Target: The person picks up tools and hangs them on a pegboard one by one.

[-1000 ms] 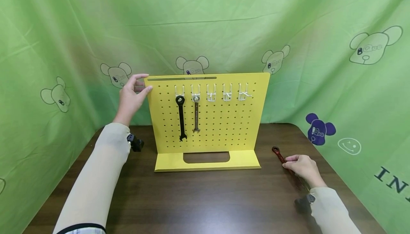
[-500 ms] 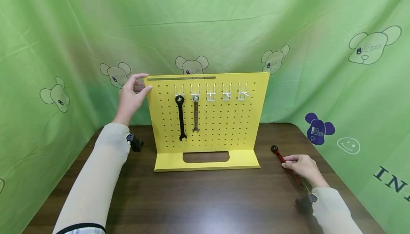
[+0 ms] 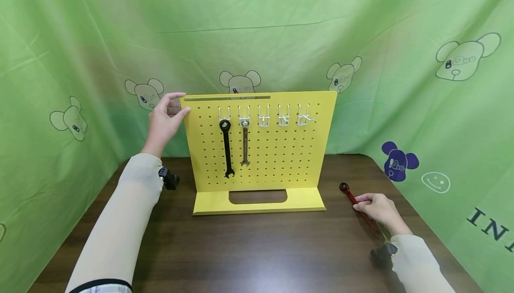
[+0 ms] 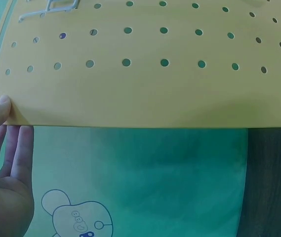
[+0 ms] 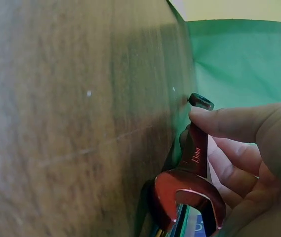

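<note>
My left hand (image 3: 162, 121) holds the upper left corner of a yellow pegboard (image 3: 277, 150). In the left wrist view its thumb (image 4: 1, 109) lies on the front face, with the other fingers behind the edge. At the right of the table, my right hand (image 3: 379, 212) pinches a red combination wrench (image 3: 350, 197) along its shaft. The wrench's ring end points away toward the back; its open jaw end faces the right wrist camera. A black wrench (image 3: 227, 150) and a smaller silver wrench (image 3: 246, 146) hang by their ring ends from pegboard hooks.
White wire hooks (image 3: 283, 117) line the upper part of the board, those right of the silver wrench bare. The board's base (image 3: 209, 204) stands on a dark wooden table (image 3: 249, 248). Green printed cloth (image 3: 281, 30) surrounds the table at the back and sides.
The head view has shifted very slightly. Both hands keep the same holds and places, and the red wrench's ring end looks darker than a second ago.
</note>
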Demonstrator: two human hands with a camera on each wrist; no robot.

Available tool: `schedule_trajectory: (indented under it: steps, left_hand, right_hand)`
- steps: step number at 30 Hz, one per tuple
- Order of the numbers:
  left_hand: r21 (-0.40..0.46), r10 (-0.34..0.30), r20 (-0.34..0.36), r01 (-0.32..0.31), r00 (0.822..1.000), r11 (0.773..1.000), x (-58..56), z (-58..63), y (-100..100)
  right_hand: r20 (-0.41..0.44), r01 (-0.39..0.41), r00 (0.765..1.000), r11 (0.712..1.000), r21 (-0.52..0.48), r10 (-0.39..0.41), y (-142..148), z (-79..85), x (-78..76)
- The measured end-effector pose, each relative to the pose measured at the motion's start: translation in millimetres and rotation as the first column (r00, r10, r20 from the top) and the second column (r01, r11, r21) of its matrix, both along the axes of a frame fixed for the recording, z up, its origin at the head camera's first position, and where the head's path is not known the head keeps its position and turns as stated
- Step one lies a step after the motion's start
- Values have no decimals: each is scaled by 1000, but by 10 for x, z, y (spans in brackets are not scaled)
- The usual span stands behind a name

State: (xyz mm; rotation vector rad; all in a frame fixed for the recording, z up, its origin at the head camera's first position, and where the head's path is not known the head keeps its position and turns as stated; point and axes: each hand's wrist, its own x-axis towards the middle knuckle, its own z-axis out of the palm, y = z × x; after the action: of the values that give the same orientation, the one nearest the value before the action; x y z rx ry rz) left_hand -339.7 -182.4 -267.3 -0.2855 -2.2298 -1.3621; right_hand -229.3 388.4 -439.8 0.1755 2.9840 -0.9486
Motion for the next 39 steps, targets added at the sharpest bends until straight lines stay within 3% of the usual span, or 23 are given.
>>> schedule_trajectory:
  steps: [17, 26, 34, 39]
  left_hand:
    - [-4, 3, -19, -3, 1000, 1000, -12, -4, -10]
    - [-8, -1, -13, 1, 1000, 1000, 0, -2, -9]
    - [-12, 9, -12, -9, 1000, 1000, 9, -7, -12]
    - [-7, 1, -12, -1, 1000, 1000, 5, 0, -1]
  right_hand:
    - [-5, -32, 999, 981, -193, 32, -94, 89, -6]
    - [17, -76, 996, 945, -318, 86, -208, 211, 19]
    - [10, -115, 991, 887, -446, 133, -320, 292, 9]
    - [-4, -141, 987, 868, -476, 158, -417, 352, -8]
